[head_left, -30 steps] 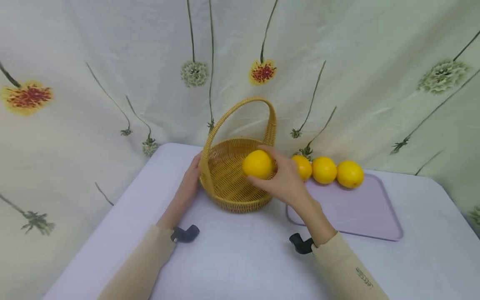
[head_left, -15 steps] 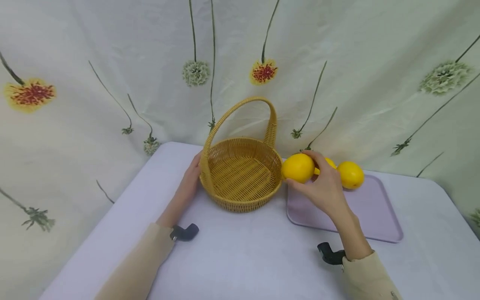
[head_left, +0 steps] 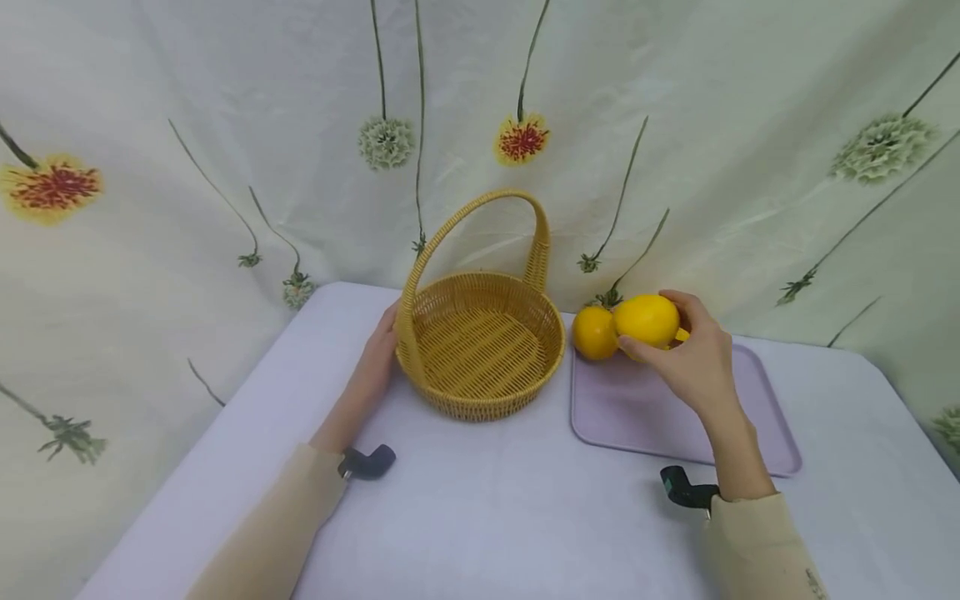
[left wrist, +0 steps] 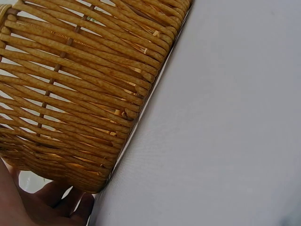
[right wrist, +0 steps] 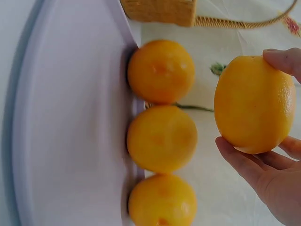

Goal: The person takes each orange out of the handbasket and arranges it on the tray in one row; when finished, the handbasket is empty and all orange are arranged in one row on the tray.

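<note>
My right hand (head_left: 699, 354) holds an orange (head_left: 647, 321) between thumb and fingers, raised over the back of the lilac tray (head_left: 675, 417). In the right wrist view the held orange (right wrist: 255, 104) is apart from three others in a row along the tray's edge: a top orange (right wrist: 161, 71), a middle orange (right wrist: 162, 139) and a bottom orange (right wrist: 162, 201). The head view has the row partly hidden by the held fruit. My left hand (head_left: 375, 358) rests against the left outer side of the wicker basket (head_left: 480, 408), its fingers (left wrist: 70, 205) low on the weave.
The basket's tall arched handle (head_left: 480, 204) rises over its bare woven floor. A flower-print curtain (head_left: 300, 108) hangs right behind the table (head_left: 480, 500). The tray stands just right of the basket, with a small gap between them.
My right hand has carried the orange from above the basket to the right, over the row of oranges on the tray. The left hand and the basket stay in place.
</note>
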The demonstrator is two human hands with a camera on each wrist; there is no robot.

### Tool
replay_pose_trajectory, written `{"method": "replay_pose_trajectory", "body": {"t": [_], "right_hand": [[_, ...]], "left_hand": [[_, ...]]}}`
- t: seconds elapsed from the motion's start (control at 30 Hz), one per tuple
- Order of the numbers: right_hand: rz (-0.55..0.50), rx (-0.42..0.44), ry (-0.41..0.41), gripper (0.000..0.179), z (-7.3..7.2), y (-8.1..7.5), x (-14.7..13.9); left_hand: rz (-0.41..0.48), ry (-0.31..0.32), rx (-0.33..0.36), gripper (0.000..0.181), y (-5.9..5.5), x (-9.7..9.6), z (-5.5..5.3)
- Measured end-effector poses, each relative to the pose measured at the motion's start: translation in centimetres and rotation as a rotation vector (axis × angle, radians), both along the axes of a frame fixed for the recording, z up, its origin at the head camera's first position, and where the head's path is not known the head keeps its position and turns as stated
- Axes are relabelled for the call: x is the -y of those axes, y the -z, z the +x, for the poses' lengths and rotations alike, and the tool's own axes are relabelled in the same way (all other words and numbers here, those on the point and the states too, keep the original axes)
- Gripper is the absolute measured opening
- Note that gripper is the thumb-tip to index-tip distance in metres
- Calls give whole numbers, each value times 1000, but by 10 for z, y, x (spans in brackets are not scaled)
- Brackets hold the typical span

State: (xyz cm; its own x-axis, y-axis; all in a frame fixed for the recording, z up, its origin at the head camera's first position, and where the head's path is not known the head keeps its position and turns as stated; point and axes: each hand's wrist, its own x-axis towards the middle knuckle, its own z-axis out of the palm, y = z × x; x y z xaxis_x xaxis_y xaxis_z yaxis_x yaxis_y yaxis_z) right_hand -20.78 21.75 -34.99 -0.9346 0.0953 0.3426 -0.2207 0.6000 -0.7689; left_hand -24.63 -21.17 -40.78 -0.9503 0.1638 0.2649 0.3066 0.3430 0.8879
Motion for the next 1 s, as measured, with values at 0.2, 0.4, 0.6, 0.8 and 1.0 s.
{"method": "replay_pose_trajectory", "body": {"t": [0.2,0.4,0.6,0.8,1.0], "right_hand": [[-10,29,130,82,-1,-2,-30],[-26,84,247,82,-1,0,-55],[-81,179,374,86,-2,6,-73],[-184,281,473,90,-5,14,-86],[-262,330,558,95,-4,23,-96]], "left_hand": [[0,1,17,53,1,0,0],[-4,-1,31,52,1,1,0],[-8,-2,16,52,1,3,0],[-8,-1,26,52,0,3,0],[-10,-8,45,53,-2,2,0]]}}
